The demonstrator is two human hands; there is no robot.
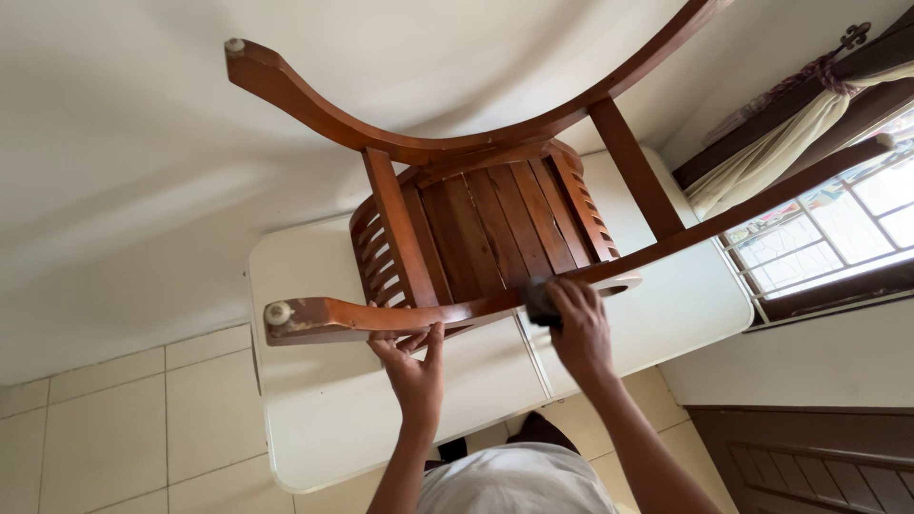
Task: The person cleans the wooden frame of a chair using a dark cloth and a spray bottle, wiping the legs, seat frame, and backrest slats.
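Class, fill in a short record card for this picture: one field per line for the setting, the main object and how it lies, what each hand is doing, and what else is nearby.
Setting: indoor room, tiled floor, pale wall
Main object: brown wooden chair, turned over on a white table, legs and curved rails up
Left hand: open, fingers touching the underside of the near curved rail
Right hand: closed on a small dark object, pressed against the same rail
Nearby: window with tied curtain, dark wooden panel at lower right
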